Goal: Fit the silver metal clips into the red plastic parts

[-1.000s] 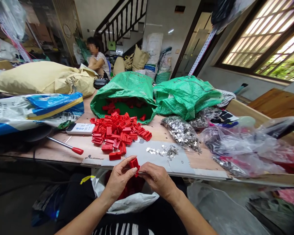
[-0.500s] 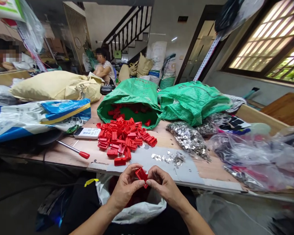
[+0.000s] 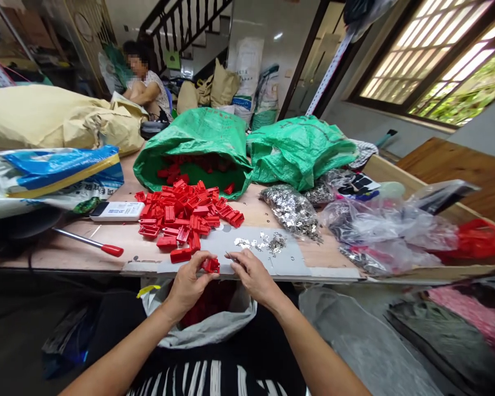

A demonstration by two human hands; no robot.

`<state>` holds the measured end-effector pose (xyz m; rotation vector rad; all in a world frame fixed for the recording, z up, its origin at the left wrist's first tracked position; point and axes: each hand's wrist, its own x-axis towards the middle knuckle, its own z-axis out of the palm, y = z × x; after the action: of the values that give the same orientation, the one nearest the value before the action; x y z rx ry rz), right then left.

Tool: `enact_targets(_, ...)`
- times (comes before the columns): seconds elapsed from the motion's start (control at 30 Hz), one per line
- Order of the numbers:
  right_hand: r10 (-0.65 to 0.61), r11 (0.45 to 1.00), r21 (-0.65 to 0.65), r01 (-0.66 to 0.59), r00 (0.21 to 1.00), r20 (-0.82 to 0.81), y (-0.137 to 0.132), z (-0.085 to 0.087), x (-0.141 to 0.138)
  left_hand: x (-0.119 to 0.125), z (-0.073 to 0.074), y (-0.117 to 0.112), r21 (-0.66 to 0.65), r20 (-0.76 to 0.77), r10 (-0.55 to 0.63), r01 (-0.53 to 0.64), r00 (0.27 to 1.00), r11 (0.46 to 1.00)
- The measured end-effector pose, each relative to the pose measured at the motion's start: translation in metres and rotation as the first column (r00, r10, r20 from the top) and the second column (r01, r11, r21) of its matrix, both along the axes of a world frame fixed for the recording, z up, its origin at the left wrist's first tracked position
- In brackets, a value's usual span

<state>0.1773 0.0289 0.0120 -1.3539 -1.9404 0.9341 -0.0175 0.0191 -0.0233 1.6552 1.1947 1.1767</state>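
Near, on lap: white plastic bag (image 3: 214, 330) of red parts. At wooden table (image 3: 78, 256) near edge: left hand (image 3: 187, 283) grips 1 small red plastic clip (image 3: 210, 265); right hand (image 3: 253, 278) pinches 1 thin silver metal piece (image 3: 230, 256). Farther: heap of red plastic clips (image 3: 181, 217); green woven sack (image 3: 198, 137).

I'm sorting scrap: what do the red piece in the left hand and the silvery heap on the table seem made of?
The small red block-shaped piece in the left hand looks like moulded plastic: even colour, soft sheen. The heap of small silvery bits is probably thin stamped metal: bright mirror-like glints.
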Motion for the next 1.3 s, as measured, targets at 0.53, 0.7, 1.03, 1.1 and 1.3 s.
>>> enact_targets(0.53, 0.113, 0.988, 0.074, -0.133, 0.968, 0.225, 0.002, -0.006, 0.004, -0.001, 0.000, 0.013, 0.071, -0.249, -0.055, 0.075, 0.967, 0.995)
enact_targets(0.7, 0.116, 0.987, 0.078, -0.139, 0.961, 0.250, 0.000, -0.007, 0.003, -0.002, 0.002, 0.014, 0.024, -0.190, -0.064, 0.070, 0.980, 0.997)
enact_targets(1.03, 0.064, 0.997, 0.015, -0.074, 0.937, 0.343, -0.004, -0.001, -0.007, -0.003, 0.000, 0.016, 0.017, -0.143, -0.071, 0.074, 0.987, 0.997)
enact_targets(1.1, 0.036, 0.999, 0.011, -0.043, 0.926, 0.376, -0.006, 0.000, -0.012, -0.003, 0.000, 0.016, 0.020, -0.152, -0.068, 0.072, 0.986, 0.997)
enact_targets(1.3, 0.019, 1.000, 0.010, -0.024, 0.926, 0.376, -0.006, -0.001, -0.016, -0.001, -0.001, 0.015, 0.021, -0.197, -0.051, 0.057, 0.979, 0.998)
